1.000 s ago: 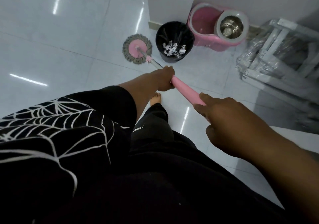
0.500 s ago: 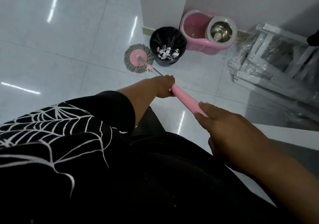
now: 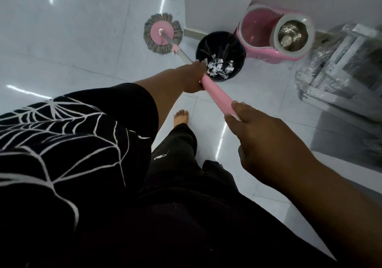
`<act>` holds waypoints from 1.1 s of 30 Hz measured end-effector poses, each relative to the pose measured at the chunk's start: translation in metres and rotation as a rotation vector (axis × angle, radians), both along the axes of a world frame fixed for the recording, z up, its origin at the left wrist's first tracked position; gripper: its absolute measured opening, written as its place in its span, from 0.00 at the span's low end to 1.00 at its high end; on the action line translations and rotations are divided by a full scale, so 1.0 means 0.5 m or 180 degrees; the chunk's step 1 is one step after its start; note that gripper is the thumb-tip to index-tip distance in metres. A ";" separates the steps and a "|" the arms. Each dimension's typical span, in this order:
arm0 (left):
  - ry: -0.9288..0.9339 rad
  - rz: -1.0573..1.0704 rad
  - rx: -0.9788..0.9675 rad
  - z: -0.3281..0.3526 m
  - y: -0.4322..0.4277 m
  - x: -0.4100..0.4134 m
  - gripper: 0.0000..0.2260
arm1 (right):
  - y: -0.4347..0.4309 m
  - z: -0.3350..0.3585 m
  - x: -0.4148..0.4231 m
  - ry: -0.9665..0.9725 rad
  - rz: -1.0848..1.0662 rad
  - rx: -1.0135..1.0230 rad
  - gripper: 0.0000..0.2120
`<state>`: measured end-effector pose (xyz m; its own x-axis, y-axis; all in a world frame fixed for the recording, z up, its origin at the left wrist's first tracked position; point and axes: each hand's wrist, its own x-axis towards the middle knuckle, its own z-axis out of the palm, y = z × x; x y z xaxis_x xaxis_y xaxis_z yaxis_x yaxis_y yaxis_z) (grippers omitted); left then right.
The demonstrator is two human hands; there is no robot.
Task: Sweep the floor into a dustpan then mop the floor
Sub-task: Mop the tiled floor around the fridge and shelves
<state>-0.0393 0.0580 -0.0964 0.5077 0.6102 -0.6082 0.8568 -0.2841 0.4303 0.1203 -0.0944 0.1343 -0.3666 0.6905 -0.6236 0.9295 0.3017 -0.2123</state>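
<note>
Fingers [image 3: 237, 109] of both hands are curling round the pink plastic mop handle [image 3: 218, 95], the right hand [image 3: 266, 141] at its top and the left hand [image 3: 194, 77] lower. Compared with a second ago, the round grey string mop head [image 3: 162, 35] is sliding farther out on the glossy white floor [image 3: 62, 40], past the black bin [image 3: 201, 47], so mopping is progressing.

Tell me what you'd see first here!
The long pink mop handle runs up the middle, gripped by the left hand and right hand, its round grey-fringed mop head on the glossy white floor. Beside it stand a black bin of paper scraps and a pink plastic spin bucket.
</note>
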 end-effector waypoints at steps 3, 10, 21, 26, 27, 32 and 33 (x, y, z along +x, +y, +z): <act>0.0061 0.0000 0.0038 -0.007 0.086 -0.034 0.27 | 0.078 -0.021 -0.036 0.0061 -0.0126 0.0043 0.32; 0.0183 0.0113 0.0048 -0.025 0.206 -0.103 0.28 | 0.183 -0.069 -0.099 0.0269 -0.0288 0.0234 0.26; 0.0266 0.0400 0.0033 -0.018 0.081 -0.067 0.28 | 0.083 -0.064 -0.040 0.0404 -0.0011 0.0226 0.29; 0.0192 0.0494 -0.0045 0.017 -0.081 -0.003 0.28 | -0.043 -0.020 0.041 0.0297 0.0242 0.0030 0.31; 0.0171 0.0509 -0.0040 0.024 -0.114 0.009 0.27 | -0.067 -0.011 0.057 0.0261 0.0322 0.0025 0.31; 0.0098 0.0527 0.0032 0.048 -0.247 0.063 0.23 | -0.168 0.026 0.120 0.0220 0.0537 -0.0007 0.28; 0.0108 0.0507 0.0030 0.052 -0.265 0.073 0.23 | -0.184 0.034 0.131 0.0236 0.0516 0.0000 0.28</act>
<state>-0.0028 -0.0744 -0.0703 0.3833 0.6872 -0.6171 0.9053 -0.1473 0.3984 0.1860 -0.1866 0.1513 -0.5182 0.6184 -0.5908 0.8504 0.4464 -0.2785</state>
